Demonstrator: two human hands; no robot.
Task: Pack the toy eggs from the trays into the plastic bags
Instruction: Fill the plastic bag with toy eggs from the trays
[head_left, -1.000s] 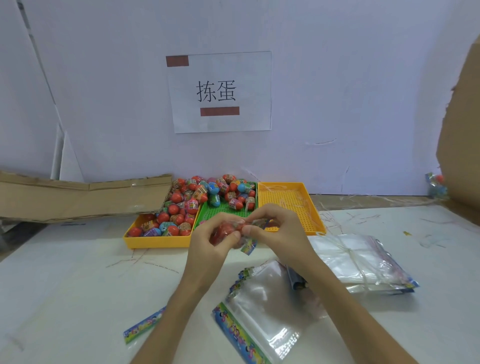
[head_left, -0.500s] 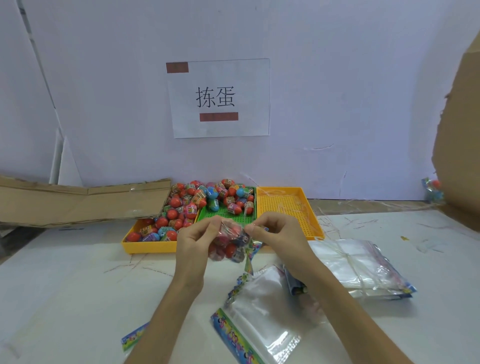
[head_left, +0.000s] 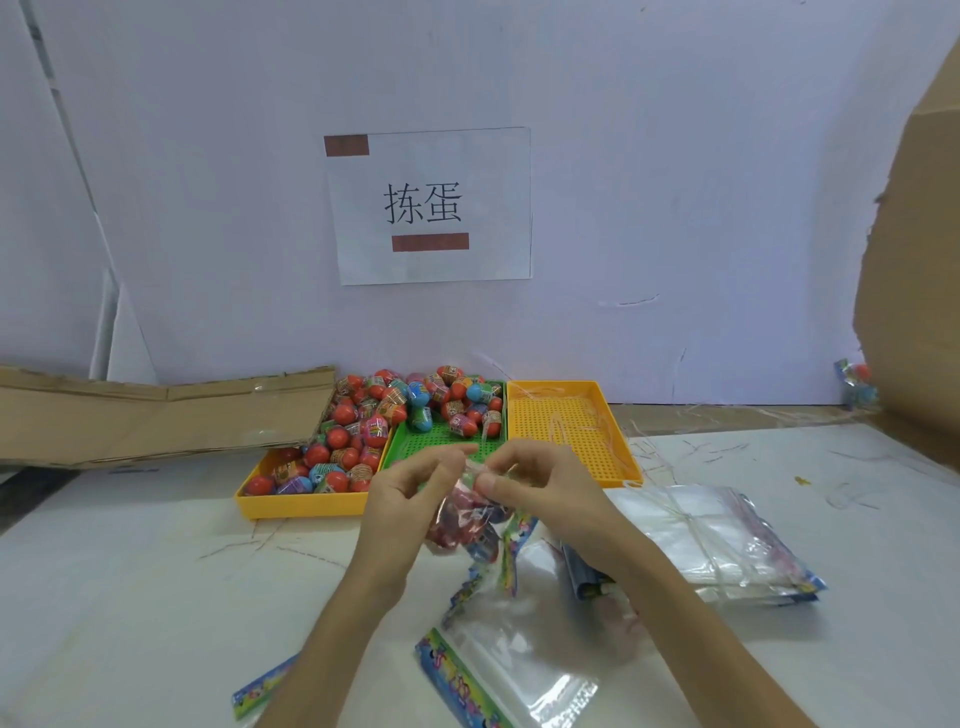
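Glossy clear plastic bags (head_left: 519, 660), matt plastic trays (head_left: 571, 426), rough cardboard (head_left: 156, 415), paper sign (head_left: 431, 205).

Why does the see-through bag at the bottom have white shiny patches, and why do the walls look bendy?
Head view: light glares off the empty plastic bag; the wide-angle lens bends the wall edges; the filled bag between both hands looks slightly blurred.

Red and blue eggs (head_left: 363, 441), yellow (head_left: 618, 441) and green trays (head_left: 441, 441).

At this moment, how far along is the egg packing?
Done: one yellow tray holds no eggs. In hand: left hand and right hand pinch a filled bag at its top. Left: many toy eggs across two trays, plus a bundle of empty bags.
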